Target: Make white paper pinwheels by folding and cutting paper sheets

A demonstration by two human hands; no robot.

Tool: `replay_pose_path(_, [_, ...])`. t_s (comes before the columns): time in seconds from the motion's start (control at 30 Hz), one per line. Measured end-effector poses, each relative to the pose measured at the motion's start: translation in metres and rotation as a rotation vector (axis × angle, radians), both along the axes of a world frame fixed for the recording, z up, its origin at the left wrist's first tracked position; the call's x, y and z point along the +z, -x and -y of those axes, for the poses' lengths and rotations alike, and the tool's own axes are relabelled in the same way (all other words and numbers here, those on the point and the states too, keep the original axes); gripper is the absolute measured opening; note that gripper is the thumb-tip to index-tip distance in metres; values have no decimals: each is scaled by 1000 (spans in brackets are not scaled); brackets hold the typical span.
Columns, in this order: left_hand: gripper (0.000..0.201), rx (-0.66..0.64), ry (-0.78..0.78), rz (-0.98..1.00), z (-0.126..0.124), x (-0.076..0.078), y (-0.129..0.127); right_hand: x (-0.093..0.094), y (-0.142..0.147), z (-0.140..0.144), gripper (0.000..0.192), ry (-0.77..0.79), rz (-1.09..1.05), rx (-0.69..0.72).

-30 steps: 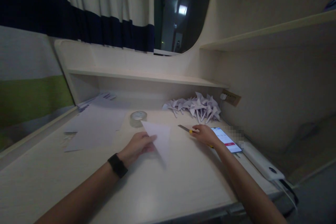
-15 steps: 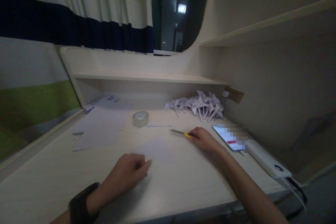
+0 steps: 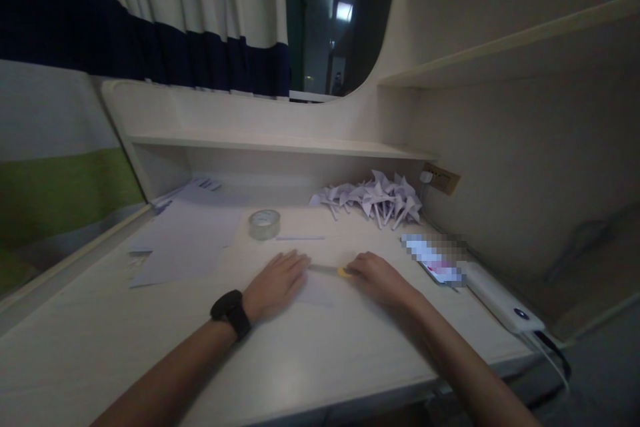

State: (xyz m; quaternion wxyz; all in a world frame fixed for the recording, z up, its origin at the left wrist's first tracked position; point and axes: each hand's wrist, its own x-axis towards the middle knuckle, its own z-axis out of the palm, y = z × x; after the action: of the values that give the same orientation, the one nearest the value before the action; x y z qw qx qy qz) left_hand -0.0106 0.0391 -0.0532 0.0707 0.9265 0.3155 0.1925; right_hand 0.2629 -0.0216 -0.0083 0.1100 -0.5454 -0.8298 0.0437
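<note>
1. Two bare hands rested on the pale wooden table (image 3: 320, 360). The left hand (image 3: 277, 283), with a black wristband (image 3: 231, 313) on its wrist, lay flat and unclenched, palm down, pressing on a sheet of white paper (image 3: 316, 293).
2. The right hand (image 3: 379, 278) was closed around a yellow-handled utility knife (image 3: 336, 271), whose grey blade pointed left, toward the left hand's fingertips, lying low along the far edge of the paper.
3. The white paper lay flat on the table between the two hands, partly covered by the left palm.
4. A roll of clear adhesive tape (image 3: 265, 223) stood beyond the left hand, with a narrow strip of white paper (image 3: 300, 237) just to its right.
5. Loose white sheets (image 3: 185, 243) were spread at the left of the table.
6. A heap of folded white paper pinwheels (image 3: 373, 200) lay at the back right, below the wall socket (image 3: 440, 179).
7. A lit phone (image 3: 434, 259) lay near the right hand, beside a white power bank (image 3: 503, 298).
</note>
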Motion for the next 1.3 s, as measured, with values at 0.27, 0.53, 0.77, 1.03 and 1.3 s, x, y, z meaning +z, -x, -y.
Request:
replay_pose_path(0.27, [38, 26, -105, 85, 4, 5, -2, 0, 5, 0, 18, -28, -53, 58])
replay_pose_path(0.53, [30, 41, -134, 146, 11, 13, -4, 2, 9, 2, 17, -23, -58, 95])
replay_pose_path(0.77, [23, 79, -214, 94, 7, 15, -5, 4, 7, 8, 22, -56, -92, 62])
replay_pose_path(1.03, [24, 86, -191, 28, 8, 17, -7, 7, 7, 11, 22, -113, -23, -141])
replay_pose_path(1.3, [28, 89, -143, 59, 8, 18, -7, 1, 13, 10, 18, -30, -60, 58])
